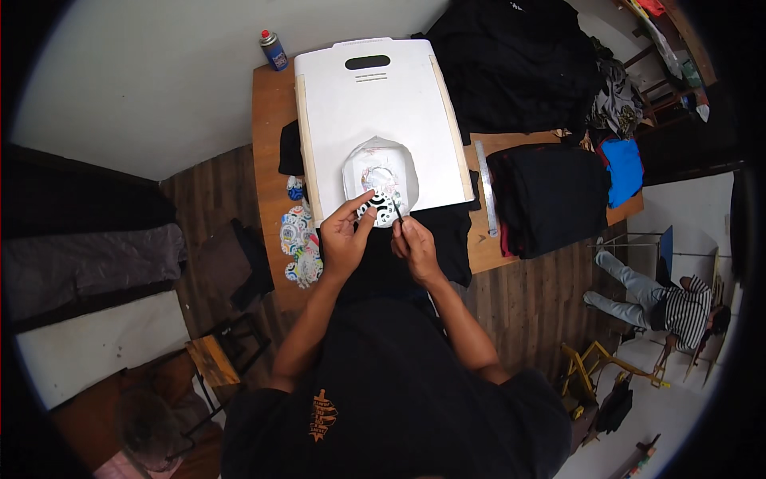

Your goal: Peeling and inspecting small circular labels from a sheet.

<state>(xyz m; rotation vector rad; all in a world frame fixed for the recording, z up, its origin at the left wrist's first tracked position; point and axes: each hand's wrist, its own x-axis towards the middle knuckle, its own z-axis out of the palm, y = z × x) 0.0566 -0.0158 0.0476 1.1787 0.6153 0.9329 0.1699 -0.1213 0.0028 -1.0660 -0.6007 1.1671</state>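
Observation:
My left hand [345, 231] pinches a round black-and-white printed piece [378, 209] between thumb and fingers. Closed around a slim dark tool [397, 209], my right hand [415, 249] brings its tip to the right side of that piece; the tool's exact kind is too small to tell. Beneath both lies a whitish, partly see-through shallow tray or sheet [349, 172] with a pale, crinkled middle. It rests on the near part of a large white board [379, 104] that has a slot at its far end.
Colourful round printed pieces [297, 231] lie left of the board on the wooden table [267, 120]. A spray can [273, 49] stands far left. Right are a metal ruler [486, 188], folded black cloth [535, 199] and a blue bundle [621, 172]. Other people appear right and lower left.

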